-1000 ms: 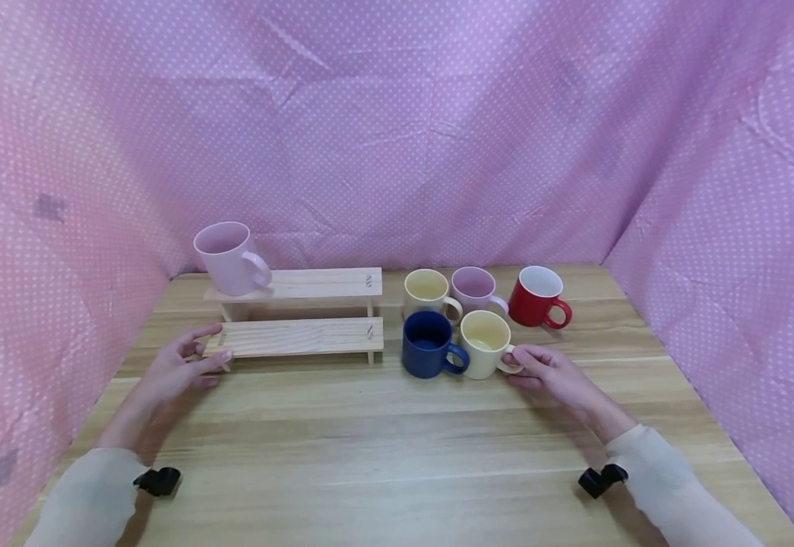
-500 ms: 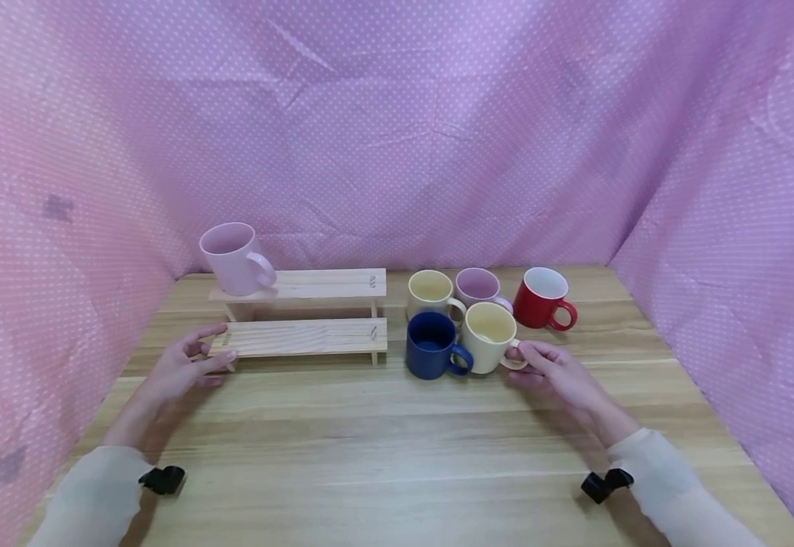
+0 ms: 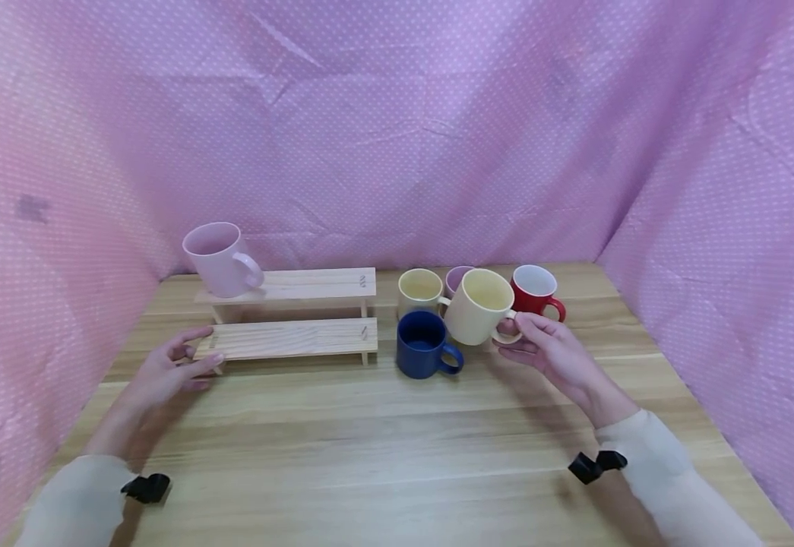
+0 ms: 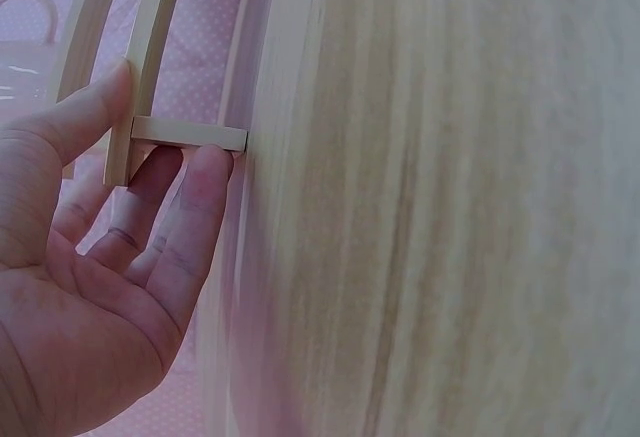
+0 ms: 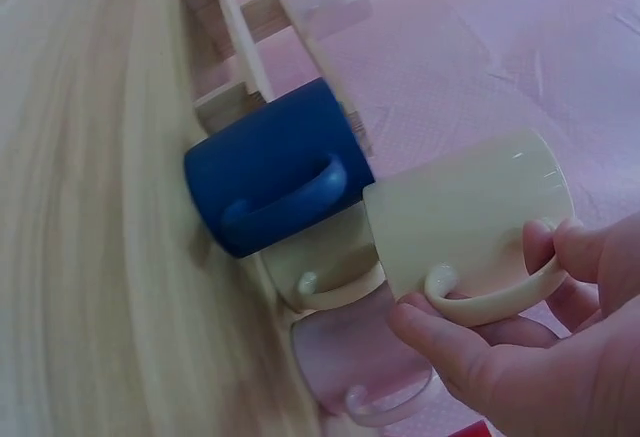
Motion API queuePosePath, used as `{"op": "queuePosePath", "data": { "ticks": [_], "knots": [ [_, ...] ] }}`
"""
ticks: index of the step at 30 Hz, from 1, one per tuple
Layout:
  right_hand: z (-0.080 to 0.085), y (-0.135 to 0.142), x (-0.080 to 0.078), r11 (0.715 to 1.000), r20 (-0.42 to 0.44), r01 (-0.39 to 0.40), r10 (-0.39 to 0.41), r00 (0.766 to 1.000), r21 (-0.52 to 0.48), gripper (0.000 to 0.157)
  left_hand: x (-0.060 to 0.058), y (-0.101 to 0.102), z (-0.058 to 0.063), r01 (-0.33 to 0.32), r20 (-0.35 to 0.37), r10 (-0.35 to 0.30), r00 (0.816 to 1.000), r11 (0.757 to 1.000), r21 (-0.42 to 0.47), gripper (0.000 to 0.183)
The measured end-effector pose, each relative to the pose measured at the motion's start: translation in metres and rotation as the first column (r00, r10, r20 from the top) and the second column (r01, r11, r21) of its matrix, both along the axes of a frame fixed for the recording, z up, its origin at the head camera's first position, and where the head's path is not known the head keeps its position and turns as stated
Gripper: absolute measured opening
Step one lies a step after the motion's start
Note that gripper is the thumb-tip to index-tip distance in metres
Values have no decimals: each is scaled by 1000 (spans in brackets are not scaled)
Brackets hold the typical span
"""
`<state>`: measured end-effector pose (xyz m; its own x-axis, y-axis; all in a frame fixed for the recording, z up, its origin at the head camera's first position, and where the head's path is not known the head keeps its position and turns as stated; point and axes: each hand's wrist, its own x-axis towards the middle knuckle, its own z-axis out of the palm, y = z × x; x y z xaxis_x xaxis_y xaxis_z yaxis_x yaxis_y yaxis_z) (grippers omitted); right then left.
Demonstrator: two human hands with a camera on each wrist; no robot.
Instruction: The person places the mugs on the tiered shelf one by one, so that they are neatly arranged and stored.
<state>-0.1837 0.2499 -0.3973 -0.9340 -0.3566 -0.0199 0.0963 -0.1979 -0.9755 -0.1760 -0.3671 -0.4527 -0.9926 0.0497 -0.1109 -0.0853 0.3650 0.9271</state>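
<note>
My right hand (image 3: 554, 357) grips the handle of a cream mug (image 3: 480, 308), which hangs tilted above the table. In the right wrist view the fingers curl around the handle of this cream mug (image 5: 470, 217). My left hand (image 3: 167, 372) holds the left end of the lower step of a two-step wooden rack (image 3: 294, 338). The left wrist view shows the thumb on the board's edge and fingers (image 4: 195, 197) at the short leg beneath it. A lilac mug (image 3: 222, 262) stands at the left end of the upper step.
Left of the raised mug stand a navy mug (image 3: 420, 346) and another cream mug (image 3: 419, 292). Partly hidden behind it is a second lilac mug (image 3: 457, 279). A red mug (image 3: 533, 289) with white inside stands right. Pink dotted cloth (image 3: 397, 137) surrounds the wooden table (image 3: 369, 456).
My right hand has lifted the cream mug off the table, up and slightly left, tilting it. The left hand keeps its hold at the rack's end.
</note>
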Motion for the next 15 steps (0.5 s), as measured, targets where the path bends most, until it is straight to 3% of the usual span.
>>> {"op": "queuePosePath", "data": {
  "ticks": [9,15],
  "knots": [
    [27,-11,-9,999,-64,-22,19,998,-44,26,3,-3,2,2,3,-2,1000,1000,-2,76],
    [36,-18,-10,996,-54,-58,55,997,-66,27,1,-1,0,3,12,-3,1000,1000,-14,79]
  ]
}}
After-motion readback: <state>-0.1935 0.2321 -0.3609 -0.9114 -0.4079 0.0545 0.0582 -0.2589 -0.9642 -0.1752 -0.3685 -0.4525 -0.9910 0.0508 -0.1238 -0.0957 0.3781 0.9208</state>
